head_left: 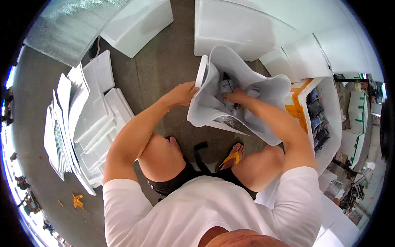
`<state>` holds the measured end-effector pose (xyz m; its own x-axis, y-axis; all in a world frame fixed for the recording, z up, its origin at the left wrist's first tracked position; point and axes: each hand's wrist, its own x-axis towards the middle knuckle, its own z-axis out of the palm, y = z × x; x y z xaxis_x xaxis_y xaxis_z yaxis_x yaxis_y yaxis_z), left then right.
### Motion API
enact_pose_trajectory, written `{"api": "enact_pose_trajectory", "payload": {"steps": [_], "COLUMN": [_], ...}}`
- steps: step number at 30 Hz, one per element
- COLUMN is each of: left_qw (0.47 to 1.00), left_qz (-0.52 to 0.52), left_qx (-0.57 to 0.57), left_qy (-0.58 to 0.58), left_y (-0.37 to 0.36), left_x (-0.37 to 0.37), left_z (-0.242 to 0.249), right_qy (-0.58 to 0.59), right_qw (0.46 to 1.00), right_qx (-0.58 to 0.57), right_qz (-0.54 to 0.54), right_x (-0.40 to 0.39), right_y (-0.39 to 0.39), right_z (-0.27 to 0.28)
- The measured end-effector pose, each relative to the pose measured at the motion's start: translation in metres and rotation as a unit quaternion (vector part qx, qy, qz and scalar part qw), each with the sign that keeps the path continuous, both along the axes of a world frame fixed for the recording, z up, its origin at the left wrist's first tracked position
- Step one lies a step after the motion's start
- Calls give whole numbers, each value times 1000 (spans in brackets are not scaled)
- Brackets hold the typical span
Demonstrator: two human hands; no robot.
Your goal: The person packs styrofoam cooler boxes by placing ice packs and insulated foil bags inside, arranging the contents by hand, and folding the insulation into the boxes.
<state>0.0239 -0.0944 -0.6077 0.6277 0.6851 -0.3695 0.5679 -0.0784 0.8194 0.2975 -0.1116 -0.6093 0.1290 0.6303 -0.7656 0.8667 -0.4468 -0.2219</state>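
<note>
A white foam box (202, 73) stands between my knees, lined with a large grey-white plastic liner (212, 92) whose edges flare above the rim. My left hand (185, 94) grips the left side of the box, fingers curled at its edge. Down inside the liner, my right hand (236, 95) has its fingers bent among crumpled pale plastic (227, 87) with dark contents. What those fingers hold is partly hidden, and I cannot make it out. A silvery, speckled patch (230, 122) shows at the near side of the box.
Foam lids (96, 119) and silvery foil-faced sheets (61, 123) are stacked at left. More white foam boxes (242, 31) stand ahead. At right, an orange-taped box (298, 101) adjoins dark packed items (317, 119). A yellow flip-flop (231, 158) is on my foot.
</note>
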Motion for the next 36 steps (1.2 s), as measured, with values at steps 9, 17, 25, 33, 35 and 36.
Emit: {"api": "enact_pose_trajectory", "payload": {"steps": [9,17,25,33,35,36], "left_qw": [976,985,989,997,998,998], "left_qz": [109,-118,51,49,54,60], "left_qx": [-188,125,-129,-54,-38,-30], "left_qy": [-13,17,-43,-30,-4,1], "left_y": [-3,-25,-5,-13,-16,-15], "left_x": [8,-48,-11,-9,-24,-37], "left_z": [18,-24,21,17,5,-6], "right_qy": [154,90,532,-176,-200,-220], "right_qw": [966,961,843,829,842,839], "right_qx": [187,58,70,284,203,194], "right_qz": [88,257,-48,-449,-458,-458], "right_x": [-28,-62,161,528,554,556], "right_y": [-13,-9,-63,-208,-211,-207], "right_z": [-183,-57,220,78,48,42]}}
